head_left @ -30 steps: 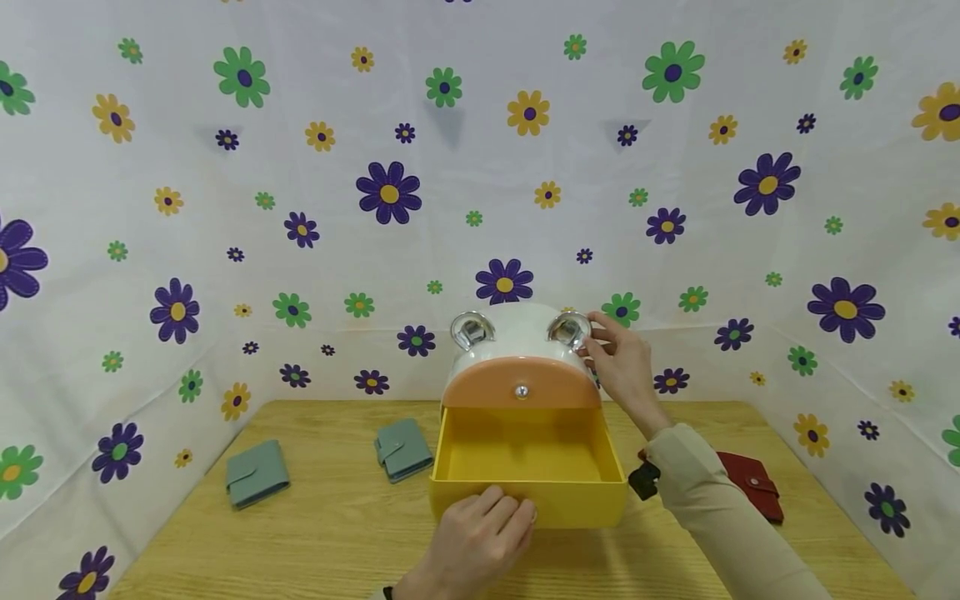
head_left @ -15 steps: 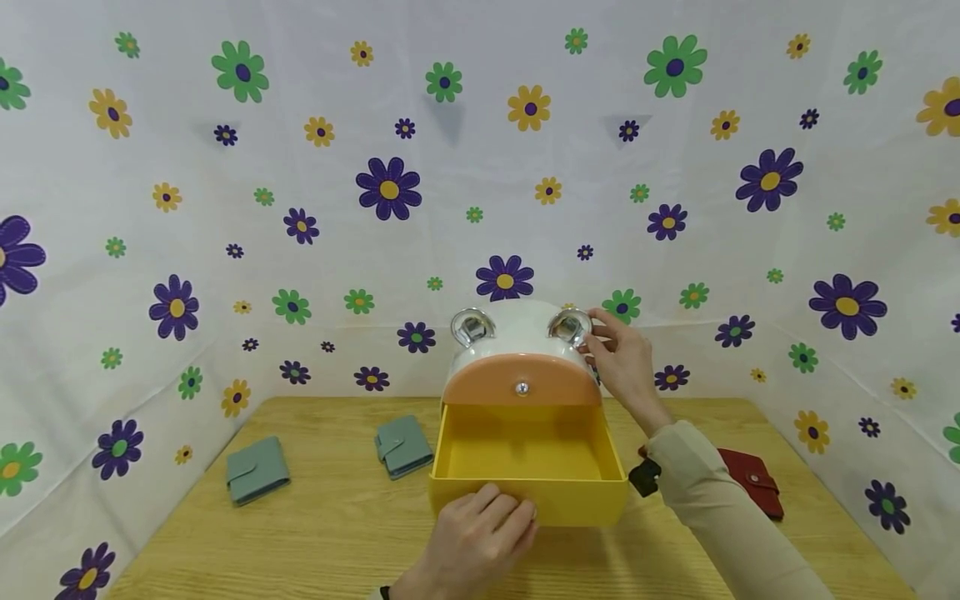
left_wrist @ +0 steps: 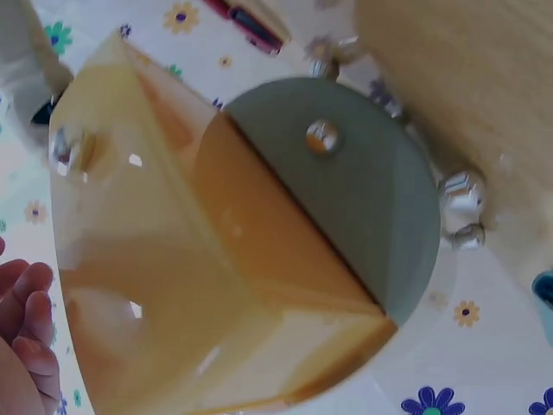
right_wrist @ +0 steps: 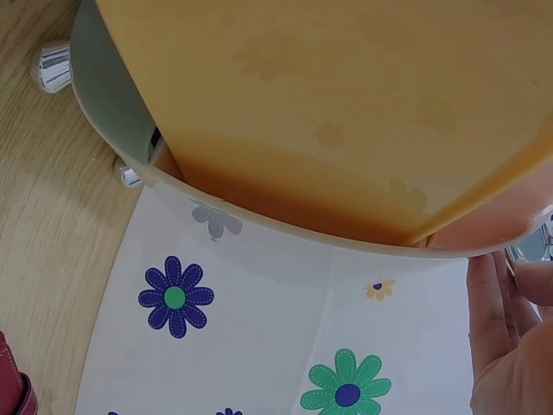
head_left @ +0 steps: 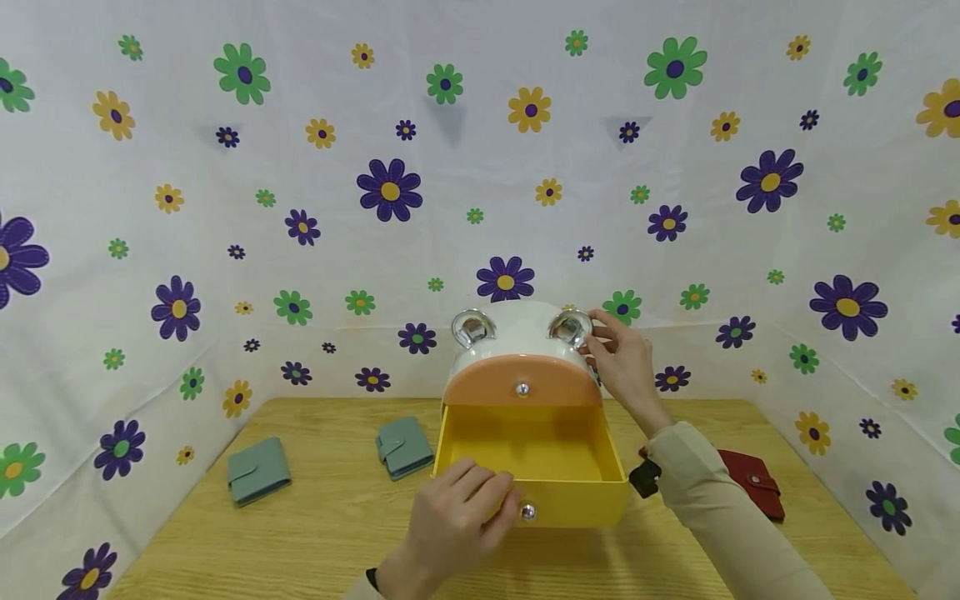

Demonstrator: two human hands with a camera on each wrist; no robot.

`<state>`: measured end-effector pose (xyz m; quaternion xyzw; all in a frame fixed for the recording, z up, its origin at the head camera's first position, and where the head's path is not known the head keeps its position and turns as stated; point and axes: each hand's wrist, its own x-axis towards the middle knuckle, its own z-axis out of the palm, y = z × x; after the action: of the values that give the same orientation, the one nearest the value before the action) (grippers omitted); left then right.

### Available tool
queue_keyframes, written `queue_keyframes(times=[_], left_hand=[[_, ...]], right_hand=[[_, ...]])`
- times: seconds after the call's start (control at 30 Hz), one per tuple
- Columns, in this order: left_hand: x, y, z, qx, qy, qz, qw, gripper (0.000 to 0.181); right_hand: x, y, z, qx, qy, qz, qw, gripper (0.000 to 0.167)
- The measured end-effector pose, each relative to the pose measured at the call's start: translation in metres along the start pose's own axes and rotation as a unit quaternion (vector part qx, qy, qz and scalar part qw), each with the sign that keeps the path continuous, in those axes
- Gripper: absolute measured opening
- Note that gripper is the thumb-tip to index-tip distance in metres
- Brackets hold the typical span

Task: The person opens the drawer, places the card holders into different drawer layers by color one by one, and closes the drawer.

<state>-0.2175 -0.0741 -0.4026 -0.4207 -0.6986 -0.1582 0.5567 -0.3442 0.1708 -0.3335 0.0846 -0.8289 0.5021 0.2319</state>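
Observation:
A small drawer cabinet (head_left: 517, 333) with a rounded white top stands on the table, and two silver ring-shaped eyes stick up from it. Its yellow drawer (head_left: 577, 504) is pulled out and has nothing in it. My left hand (head_left: 457, 517) hovers at the drawer front, left of the silver knob (head_left: 528, 511). The left wrist view has a gap between those loosely bent fingers (left_wrist: 34, 303) and the drawer. My right hand (head_left: 624, 367) holds the cabinet by its right silver eye (head_left: 568, 327), thumb in front. A peach upper drawer (head_left: 487, 383) is closed.
Two grey-green wallets (head_left: 258, 471) (head_left: 403, 447) lie on the wooden table (head_left: 322, 542) left of the cabinet. A red wallet (head_left: 753, 483) lies to the right, partly behind my right sleeve. Flowered white cloth (head_left: 300, 183) surrounds the table at the back and sides.
My left hand has come off the lower drawer's knob and shifted slightly left and up, so the knob now shows. The right hand, cabinet and drawer have stayed in place.

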Motion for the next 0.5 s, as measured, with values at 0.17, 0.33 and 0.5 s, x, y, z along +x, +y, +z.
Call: queue_keyframes(times=[0.17,0.33,0.5], left_hand=[[0.008,-0.009,-0.004,0.006,-0.007,-0.028,0.9996,0.022],[0.011,-0.017,-0.005,0.008,-0.009,-0.050,0.9987,0.025],[0.011,-0.031,-0.007,-0.010,0.002,-0.092,0.9957,0.023]], right_hand=[[0.001,0.000,0.000,0.000,0.002,-0.002,1.0000,0.038],[0.001,0.001,0.000,-0.002,0.006,-0.006,1.0000,0.038],[0.001,0.001,0.001,0.003,0.005,-0.005,1.0000,0.039]])
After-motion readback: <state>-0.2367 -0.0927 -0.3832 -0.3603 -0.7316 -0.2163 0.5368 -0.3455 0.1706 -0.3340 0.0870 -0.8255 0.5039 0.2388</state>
